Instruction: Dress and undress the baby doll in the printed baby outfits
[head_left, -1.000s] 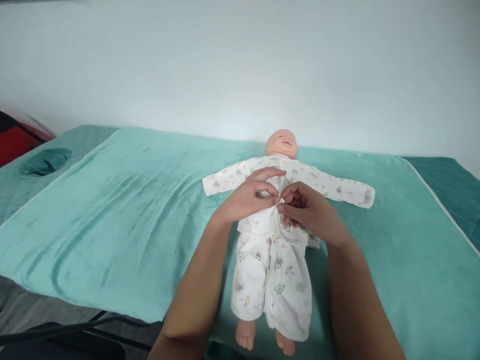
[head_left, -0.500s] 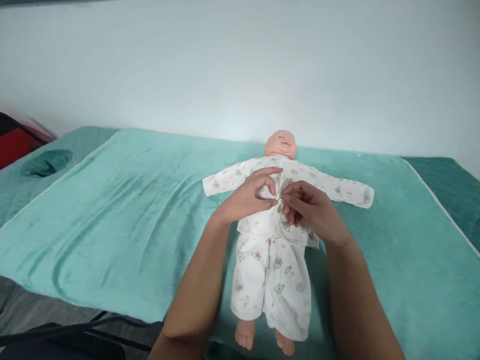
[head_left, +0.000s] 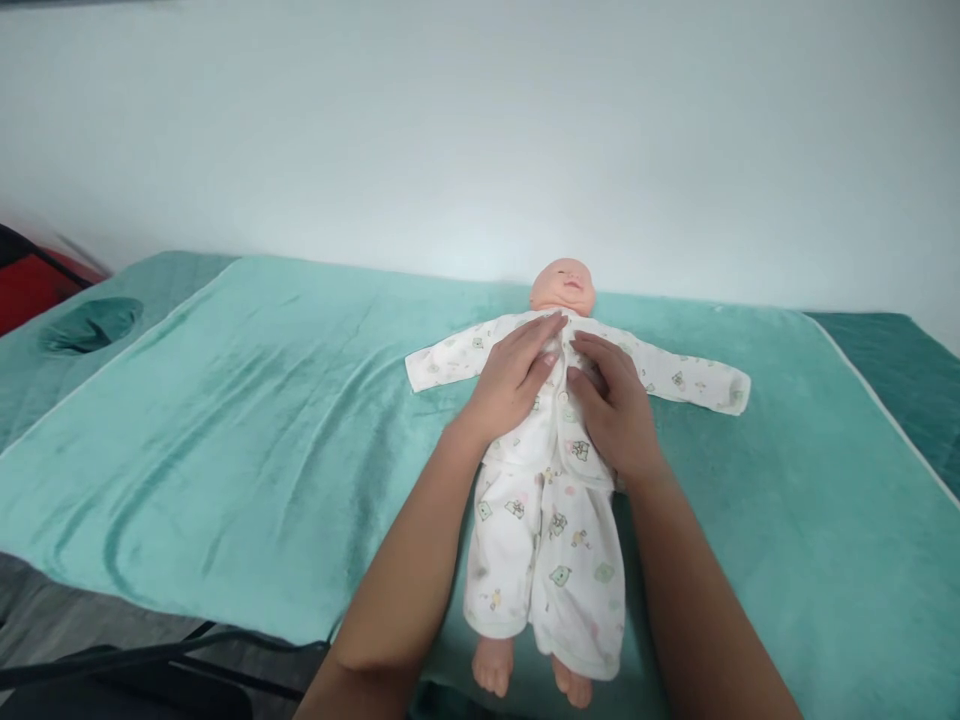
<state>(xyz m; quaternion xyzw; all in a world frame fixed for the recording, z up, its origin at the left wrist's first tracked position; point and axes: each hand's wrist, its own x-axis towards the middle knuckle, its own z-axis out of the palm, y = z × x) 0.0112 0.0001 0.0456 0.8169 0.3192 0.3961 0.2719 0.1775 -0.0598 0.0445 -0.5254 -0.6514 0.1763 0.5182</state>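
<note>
A baby doll [head_left: 562,286] lies on its back, head toward the wall and bare feet toward me. It wears a white patterned shirt [head_left: 574,450] with long sleeves stretched out to both sides, and matching trousers [head_left: 502,560]. My left hand [head_left: 514,375] lies on the left side of the shirt's chest, fingers extended toward the neck. On the other side of the front opening rests my right hand [head_left: 611,400], its fingers also stretched out. A small white button [head_left: 562,398] shows between the hands. Neither hand grips anything.
A light green cover [head_left: 262,420] with wrinkles spreads over the bed, which stands against a white wall [head_left: 450,130]. At the far left are a hole in the bed [head_left: 94,325] and a red and black item [head_left: 34,285]. Black bars [head_left: 165,655] show below the front edge.
Both hands have let go of the shirt's button and moved up the chest. Their fingers have gone from pinching to lying flat on the shirt. The doll stays in place.
</note>
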